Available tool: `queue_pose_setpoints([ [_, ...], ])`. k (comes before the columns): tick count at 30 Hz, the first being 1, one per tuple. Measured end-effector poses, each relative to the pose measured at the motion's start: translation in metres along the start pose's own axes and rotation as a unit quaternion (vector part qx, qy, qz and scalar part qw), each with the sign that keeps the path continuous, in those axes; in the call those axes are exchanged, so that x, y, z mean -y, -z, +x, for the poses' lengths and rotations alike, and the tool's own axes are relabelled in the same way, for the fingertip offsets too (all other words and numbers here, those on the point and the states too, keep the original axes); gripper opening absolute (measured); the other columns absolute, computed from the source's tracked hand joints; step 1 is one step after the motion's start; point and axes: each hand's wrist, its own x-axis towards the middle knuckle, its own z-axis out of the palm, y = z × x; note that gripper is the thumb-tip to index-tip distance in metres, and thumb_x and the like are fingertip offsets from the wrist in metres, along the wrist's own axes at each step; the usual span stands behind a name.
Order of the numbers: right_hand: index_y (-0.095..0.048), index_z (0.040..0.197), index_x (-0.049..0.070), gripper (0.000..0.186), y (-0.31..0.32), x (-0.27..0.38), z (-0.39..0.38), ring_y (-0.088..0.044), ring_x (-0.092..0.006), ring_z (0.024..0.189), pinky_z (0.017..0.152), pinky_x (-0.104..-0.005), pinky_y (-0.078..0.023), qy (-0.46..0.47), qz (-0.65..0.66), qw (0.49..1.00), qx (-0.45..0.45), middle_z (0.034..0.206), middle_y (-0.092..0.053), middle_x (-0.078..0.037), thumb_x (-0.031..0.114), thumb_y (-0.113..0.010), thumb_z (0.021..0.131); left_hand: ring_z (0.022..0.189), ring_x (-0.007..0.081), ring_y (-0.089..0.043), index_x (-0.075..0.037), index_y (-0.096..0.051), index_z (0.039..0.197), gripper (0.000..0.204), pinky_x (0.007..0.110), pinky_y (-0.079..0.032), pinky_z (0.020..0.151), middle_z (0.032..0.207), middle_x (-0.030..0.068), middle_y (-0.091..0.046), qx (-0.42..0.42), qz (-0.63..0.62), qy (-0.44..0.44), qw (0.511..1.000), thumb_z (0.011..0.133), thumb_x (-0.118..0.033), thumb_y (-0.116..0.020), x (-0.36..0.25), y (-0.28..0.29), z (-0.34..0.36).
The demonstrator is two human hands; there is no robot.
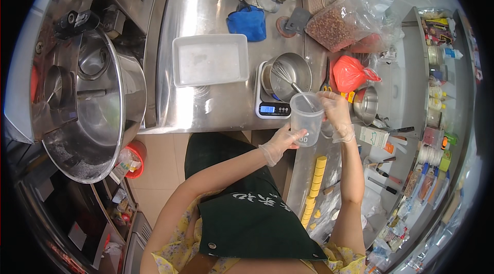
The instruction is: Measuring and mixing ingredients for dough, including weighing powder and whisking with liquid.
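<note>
At nine o'clock a large steel mixer bowl (98,114) stands tilted, mouth towards the person. On the steel worktop (206,104), a white tray (210,59) lies near twelve. Just right of it a steel pot (293,71) with a whisk (283,74) sits on a digital scale (271,107), presumably for weighing. At centre, the left hand (280,143) wraps its fingers round a clear measuring cup (306,117) to steady it. The right hand (337,114) pinches a thin tool dipping into the cup. A red bag (351,73) lies towards two.
</note>
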Motion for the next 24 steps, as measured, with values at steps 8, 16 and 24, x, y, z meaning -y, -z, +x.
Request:
queue_pose_setpoints([
  [8, -0.068, 0.102, -0.005, 0.026, -0.001, 0.003, 0.001, -0.058, -0.0111, 0.049, 0.046, -0.0257, -0.048, 0.0, 0.004, 1.0, -0.002, 0.07, -0.066, -0.01, 0.01, -0.056, 0.084, 0.103, 0.0175, -0.06, -0.006, -0.037, 0.132, 0.065, 0.033, -0.052, 0.082, 0.12, 0.0098, -0.057, 0.0, 0.01, 0.009, 1.0, 0.086, -0.04, -0.068, -0.001, -0.001, 0.001],
  [16, -0.068, 0.102, -0.005, 0.026, -0.001, 0.008, 0.003, -0.058, -0.0124, 0.048, 0.046, -0.0262, -0.048, -0.006, -0.014, 1.0, -0.002, 0.068, -0.066, -0.011, 0.01, -0.056, 0.083, 0.103, 0.0162, -0.06, -0.01, -0.036, 0.136, 0.06, 0.034, -0.051, 0.086, 0.123, 0.0069, -0.056, 0.002, 0.021, 0.008, 1.0, 0.091, -0.039, -0.062, -0.004, -0.001, 0.0],
  [24, -0.069, 0.098, -0.005, 0.025, -0.006, 0.011, 0.01, -0.058, -0.0129, 0.046, 0.045, -0.0262, -0.048, 0.002, -0.034, 0.999, 0.009, 0.064, -0.065, -0.011, 0.011, -0.056, 0.083, 0.103, 0.0165, -0.06, -0.012, -0.036, 0.137, 0.058, 0.034, -0.05, 0.086, 0.123, 0.0059, -0.056, 0.003, 0.005, 0.039, 0.999, 0.092, -0.04, -0.06, -0.005, 0.001, 0.001],
])
